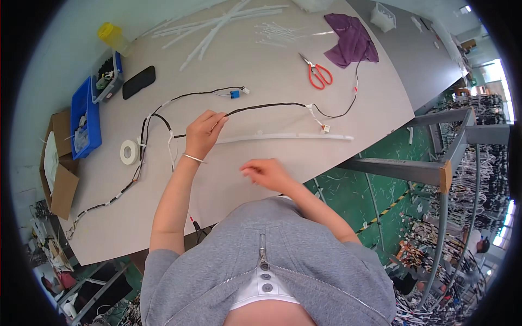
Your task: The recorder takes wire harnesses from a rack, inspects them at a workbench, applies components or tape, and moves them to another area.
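One black wire harness, long axis left-to-right; left grip pinched on it; right grip (slightly blurred) half-open, empty

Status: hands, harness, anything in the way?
Left hand on black wire harness. Right hand off it. Harness spread across table. White strip close alongside; red-handled scissors apart.
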Motion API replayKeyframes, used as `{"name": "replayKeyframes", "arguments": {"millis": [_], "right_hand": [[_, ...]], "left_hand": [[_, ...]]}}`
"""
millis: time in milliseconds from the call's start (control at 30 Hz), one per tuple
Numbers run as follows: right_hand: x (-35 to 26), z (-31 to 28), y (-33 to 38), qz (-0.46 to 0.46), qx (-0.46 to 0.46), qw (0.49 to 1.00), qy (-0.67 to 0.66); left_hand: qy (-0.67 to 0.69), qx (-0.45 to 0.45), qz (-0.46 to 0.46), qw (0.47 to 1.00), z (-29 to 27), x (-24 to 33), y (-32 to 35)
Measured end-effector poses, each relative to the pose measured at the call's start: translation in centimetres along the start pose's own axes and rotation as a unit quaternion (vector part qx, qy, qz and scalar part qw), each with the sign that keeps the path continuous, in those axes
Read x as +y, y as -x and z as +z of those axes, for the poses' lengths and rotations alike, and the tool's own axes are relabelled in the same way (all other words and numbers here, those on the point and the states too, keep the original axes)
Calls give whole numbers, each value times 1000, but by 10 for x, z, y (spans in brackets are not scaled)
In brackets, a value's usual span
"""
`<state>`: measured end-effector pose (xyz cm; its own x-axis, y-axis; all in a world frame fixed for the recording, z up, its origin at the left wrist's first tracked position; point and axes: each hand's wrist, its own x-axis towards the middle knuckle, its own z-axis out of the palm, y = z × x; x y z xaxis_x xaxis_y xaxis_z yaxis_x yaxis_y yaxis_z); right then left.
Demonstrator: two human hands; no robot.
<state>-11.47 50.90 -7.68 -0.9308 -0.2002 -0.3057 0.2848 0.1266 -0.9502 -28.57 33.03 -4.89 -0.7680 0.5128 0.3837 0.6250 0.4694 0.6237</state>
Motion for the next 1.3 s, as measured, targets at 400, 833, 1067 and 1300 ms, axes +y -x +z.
{"name": "replayKeyframes", "arguments": {"millis": [400,833,1067,1300], "right_hand": [[45,-123,45,-129,269,848,439],[24,-36,-76,-188,175,826,502],[59,-110,-74,-265,253,792,489],[65,-125,-30,-264,283,805,450]], "left_hand": [[-88,42,4,995,19,6,28],[-135,108,18,985,-8,38,23],[-110,98,-7,989,7,30,42],[-123,65,-12,990,36,26,68]]}}
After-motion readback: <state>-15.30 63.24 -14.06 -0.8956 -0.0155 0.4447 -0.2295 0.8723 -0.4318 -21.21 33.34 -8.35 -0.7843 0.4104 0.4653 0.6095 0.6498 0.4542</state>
